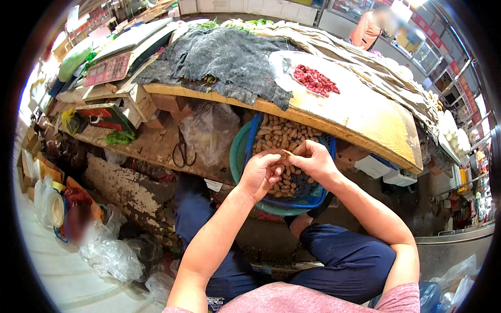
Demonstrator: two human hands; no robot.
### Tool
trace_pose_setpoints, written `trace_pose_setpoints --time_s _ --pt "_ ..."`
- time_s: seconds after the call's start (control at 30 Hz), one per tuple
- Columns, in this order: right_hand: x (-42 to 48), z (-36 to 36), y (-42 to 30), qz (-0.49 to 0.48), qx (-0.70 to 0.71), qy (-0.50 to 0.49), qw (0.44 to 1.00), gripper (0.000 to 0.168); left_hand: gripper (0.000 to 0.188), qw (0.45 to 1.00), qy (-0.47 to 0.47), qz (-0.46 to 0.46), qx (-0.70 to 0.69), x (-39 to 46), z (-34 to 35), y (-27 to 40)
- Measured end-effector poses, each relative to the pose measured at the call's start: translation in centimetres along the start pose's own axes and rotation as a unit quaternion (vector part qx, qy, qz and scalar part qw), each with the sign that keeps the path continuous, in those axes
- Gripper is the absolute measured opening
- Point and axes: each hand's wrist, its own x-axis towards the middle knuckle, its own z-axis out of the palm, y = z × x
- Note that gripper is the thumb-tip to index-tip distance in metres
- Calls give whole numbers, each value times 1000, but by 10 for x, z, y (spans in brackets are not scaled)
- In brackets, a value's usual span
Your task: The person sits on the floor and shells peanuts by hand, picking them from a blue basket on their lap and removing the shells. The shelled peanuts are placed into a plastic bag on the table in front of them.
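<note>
My left hand (263,174) and my right hand (314,161) meet over a blue plastic basket (334,146). Between their fingertips is a peanut pod (286,153), with a spot of red showing on it. Unshelled peanuts (280,132) fill the far part of the basket, and some lie beneath my hands. The basket rests in a round green basin (236,150). Up on the wooden tabletop, red-skinned shelled peanuts (313,79) lie in and beside a clear plastic bag (277,66).
Grey cloth (231,54) drapes over the wooden table (375,113). Scissors (183,152) lie on the lower shelf near a clear plastic bag (211,129). A scale (109,69) stands at the left. Across the stall is a person in an orange top (365,31).
</note>
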Motion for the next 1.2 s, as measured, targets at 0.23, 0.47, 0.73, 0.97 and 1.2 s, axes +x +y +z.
trace_pose_setpoints --time_s 0.23,0.47,0.73,0.97,1.2 --pt "1 2 7 34 61 -49 996 26 11 999 19 11 41 -3 5 -5" --pt "2 1 14 43 168 -72 982 18 8 996 23 64 53 -1 6 -8" --pt "-1 6 6 -19 105 -35 994 24 9 998 0 66 5 -4 11 -4" --pt "0 4 8 -24 60 -35 997 28 15 999 -12 41 18 -5 9 -3" --pt "2 4 11 21 157 -57 986 26 14 999 -16 36 -25 -4 11 -6"
